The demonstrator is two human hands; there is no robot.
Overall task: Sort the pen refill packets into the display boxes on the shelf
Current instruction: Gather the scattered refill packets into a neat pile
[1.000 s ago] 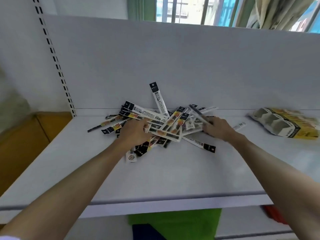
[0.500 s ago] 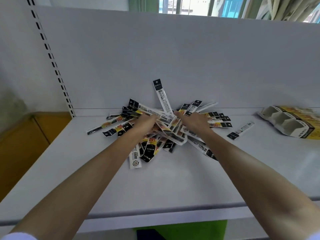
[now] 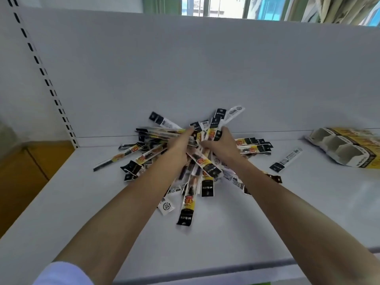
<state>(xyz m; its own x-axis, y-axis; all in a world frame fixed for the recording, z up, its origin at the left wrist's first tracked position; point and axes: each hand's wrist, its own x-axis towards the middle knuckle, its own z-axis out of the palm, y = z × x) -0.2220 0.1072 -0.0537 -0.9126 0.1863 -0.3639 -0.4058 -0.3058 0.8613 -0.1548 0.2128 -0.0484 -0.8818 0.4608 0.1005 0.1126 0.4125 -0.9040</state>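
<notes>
**Both hands in the heap, gathering a bunch**

We have both arms stretched out to the pile of pen refill packets [image 3: 197, 161], which lies in a loose fan on the white shelf [image 3: 82, 212], towards its far side, close to the back panel [image 3: 185, 68]. Our right hand [image 3: 219, 144] has its fingers [image 3: 226, 134] curled round a bunch of packets whose black-topped ends stick up past the knuckles. We judge this grip is meant to pull several long strips together so that they line up instead of crossing.

Our left hand [image 3: 180, 141] lies against the same bunch from the left. Its fingers [image 3: 188, 133] reach in among the packets, and we cannot tell whether they grip anything or only steady the bundle.

The display box [image 3: 339, 150] lies on its side at the far right of the shelf, well apart from the pile, with the compartments we can see holding nothing. A stray packet [image 3: 285, 159] rests alone between the pile and the box.

By our reading, the sorting has hardly begun. The packets are slippery and point every way, so a loose handful may shed strips on the way to the box.
</notes>
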